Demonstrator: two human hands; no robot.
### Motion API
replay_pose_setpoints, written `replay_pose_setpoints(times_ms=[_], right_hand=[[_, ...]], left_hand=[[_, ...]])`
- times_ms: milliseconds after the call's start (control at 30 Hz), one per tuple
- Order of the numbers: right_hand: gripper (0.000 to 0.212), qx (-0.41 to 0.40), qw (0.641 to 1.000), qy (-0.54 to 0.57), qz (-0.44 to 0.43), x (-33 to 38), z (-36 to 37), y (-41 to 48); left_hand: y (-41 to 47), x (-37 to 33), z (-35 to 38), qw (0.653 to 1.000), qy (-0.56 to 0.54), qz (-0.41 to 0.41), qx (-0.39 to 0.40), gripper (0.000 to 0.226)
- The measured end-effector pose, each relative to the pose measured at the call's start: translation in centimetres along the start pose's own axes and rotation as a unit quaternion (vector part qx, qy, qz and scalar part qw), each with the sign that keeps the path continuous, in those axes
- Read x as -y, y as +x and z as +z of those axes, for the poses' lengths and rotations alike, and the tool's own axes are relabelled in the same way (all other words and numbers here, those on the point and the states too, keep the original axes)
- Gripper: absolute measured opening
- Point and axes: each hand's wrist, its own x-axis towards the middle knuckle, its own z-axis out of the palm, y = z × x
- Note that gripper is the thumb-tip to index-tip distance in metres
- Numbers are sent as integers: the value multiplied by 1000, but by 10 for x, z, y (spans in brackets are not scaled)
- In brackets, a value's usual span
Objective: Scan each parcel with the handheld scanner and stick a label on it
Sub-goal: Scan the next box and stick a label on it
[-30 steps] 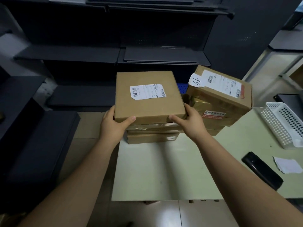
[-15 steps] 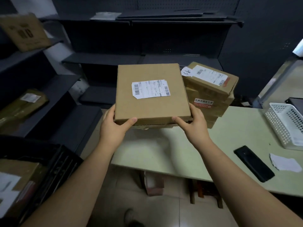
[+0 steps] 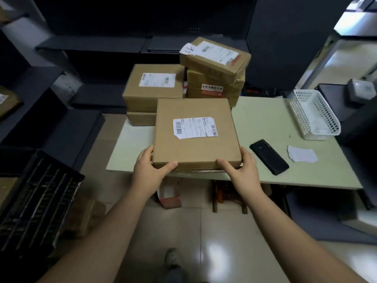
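Flat square parcel (image 3: 195,133) of plain brown corrugated card, smooth matte top with crisp edges, sat at the near edge of the table (image 3: 265,119), left of centre. Could not tell whether it rested on the surface or was held just above it. A white printed label (image 3: 194,127) with barcodes at both ends was stuck to the lid, one lower corner torn off.

Left hand (image 3: 151,170) gripped the parcel's near left corner, thumb laid on top and fingers wrapped round the side. Right hand (image 3: 242,170) gripped the near right corner the same way, thumb along the front edge and fingers curled round the right side.

Table top was pale green, smooth and rectangular. The scanner (image 3: 269,157), a black oblong slab with rounded ends, lay flat and diagonal just right of the parcel, close to the near edge and apart from the right hand. A white paper slip (image 3: 302,155) with ragged edges lay just beyond it to the right. A white plastic basket (image 3: 314,115) with perforated walls stood towards the right edge.

At the far left corner a plain box (image 3: 153,88) with a white label sat on a thin box (image 3: 140,119). Beside them were taped cartons (image 3: 214,86), glossy with brown tape, and on top a tilted carton (image 3: 216,56) with its own label.

A black slatted crate (image 3: 34,201) stood on the floor to the left. Dark metal shelving (image 3: 91,43) stood behind.
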Motion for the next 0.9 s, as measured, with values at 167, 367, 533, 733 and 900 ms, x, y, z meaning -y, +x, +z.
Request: replay_pose_setpoints(times_ms=[167,367,533,733,900], right_hand=[[59,-1,997,-36,73,-44,-3,23],[46,7,992,-30,124,-73,7,48],[61,5,984,-12,179,-88,6,66],[48,-78,951,-32,299,-86,16,62],[50,-54,939,80,329,-85,13,69]], left_hand=[[22,17,43,994,15,-70,86,76],[60,37,70,980,66,-86,167,63],[85,61,76,969,194,-4,155,63],[110,62,82,875,356,237,226,86],[67,61,94,846,368,318,220,73]])
